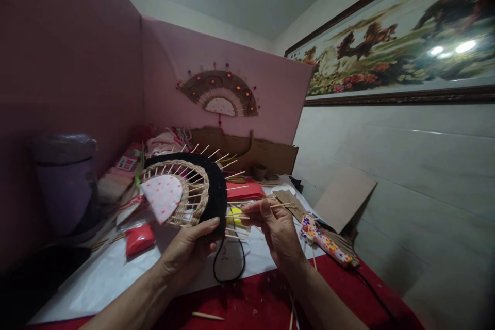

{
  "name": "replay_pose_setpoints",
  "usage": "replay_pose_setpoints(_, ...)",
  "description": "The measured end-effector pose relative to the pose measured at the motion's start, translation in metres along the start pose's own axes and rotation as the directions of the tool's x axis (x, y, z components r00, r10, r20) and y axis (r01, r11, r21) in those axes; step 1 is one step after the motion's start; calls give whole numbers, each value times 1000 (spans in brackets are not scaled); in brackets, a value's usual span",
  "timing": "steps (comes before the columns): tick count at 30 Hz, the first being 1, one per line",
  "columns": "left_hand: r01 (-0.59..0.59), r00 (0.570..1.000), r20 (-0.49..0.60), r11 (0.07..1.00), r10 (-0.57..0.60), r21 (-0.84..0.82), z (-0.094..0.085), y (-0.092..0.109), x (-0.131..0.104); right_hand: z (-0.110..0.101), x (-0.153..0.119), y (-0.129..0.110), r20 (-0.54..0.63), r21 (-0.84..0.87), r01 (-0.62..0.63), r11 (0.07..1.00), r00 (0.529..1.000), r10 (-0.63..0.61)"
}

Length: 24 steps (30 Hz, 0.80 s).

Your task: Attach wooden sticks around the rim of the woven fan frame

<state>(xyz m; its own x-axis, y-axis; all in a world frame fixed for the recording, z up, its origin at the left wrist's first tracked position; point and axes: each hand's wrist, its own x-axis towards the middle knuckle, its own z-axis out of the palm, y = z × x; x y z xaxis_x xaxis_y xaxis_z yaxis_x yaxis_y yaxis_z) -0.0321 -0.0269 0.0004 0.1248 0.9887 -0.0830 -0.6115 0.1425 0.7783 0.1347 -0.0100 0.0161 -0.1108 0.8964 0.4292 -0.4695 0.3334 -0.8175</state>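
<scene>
My left hand (193, 242) grips a handmade fan (218, 180) by its black outer band, thumb on the front. The fan has a white half-round centre with red dots, woven twine rings and thin wooden sticks poking out beyond the black band. My right hand (276, 227) pinches a thin wooden stick (284, 205) beside the fan's right edge, its fingertips close to the protruding stick ends. Whether the pinched stick touches the fan, I cannot tell. A black cord loop (244, 263) hangs below the black band.
A finished-looking fan (220, 105) hangs on the pink board. On the table lie a red packet (139, 238), a flower-patterned glue gun (328, 245), a loose stick (208, 315) and cardboard (346, 196). A purple lidded container (67, 185) stands left; white paper (104, 289) covers part of the red cloth.
</scene>
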Motion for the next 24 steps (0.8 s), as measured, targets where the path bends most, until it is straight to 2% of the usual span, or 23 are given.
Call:
replay_pose_setpoints(5, 0, 1000, -2, 1000, 0, -10, -2, -2, 1, -1, 0, 0, -58, -45, 41, 998, 997, -43)
replay_pose_setpoints(13, 13, 1000, -6, 1000, -13, -11, -2, -1, 1, 0, 0, -2, -15, 27, -28, 999, 999, 28)
replay_pose_setpoints(24, 7, 1000, -8, 1000, -7, -10, -1, -1, 1, 0, 2, -2, -24, 66, -64, 996, 998, 66)
